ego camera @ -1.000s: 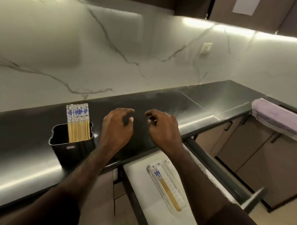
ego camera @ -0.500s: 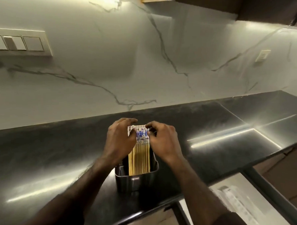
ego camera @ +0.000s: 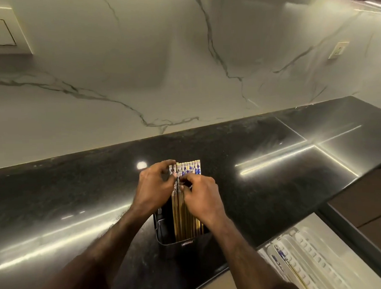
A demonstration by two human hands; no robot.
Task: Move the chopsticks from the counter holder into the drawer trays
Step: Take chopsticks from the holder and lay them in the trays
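Note:
A black holder (ego camera: 165, 232) stands on the dark counter near its front edge. Several bamboo chopsticks (ego camera: 189, 168) with blue-and-white patterned tops stand upright in it. My left hand (ego camera: 155, 189) is at the left side of the bundle, fingertips pinching the tops of the leftmost sticks. My right hand (ego camera: 201, 198) is in front of the bundle, thumb and fingers closed on the upper part of the sticks. At the lower right the open drawer holds white ribbed trays (ego camera: 310, 255), with a pair of chopsticks (ego camera: 281, 255) lying in one.
The glossy black counter (ego camera: 274, 184) runs left to right below a marble backsplash. A wall socket (ego camera: 338, 49) sits at the right, a switch plate (ego camera: 1, 32) at the upper left. The dark drawer rim (ego camera: 350, 235) juts out at the lower right.
My view has swung left and closer to the holder. Both hands went from hovering open over the counter to gripping the tops of the chopsticks in the holder.

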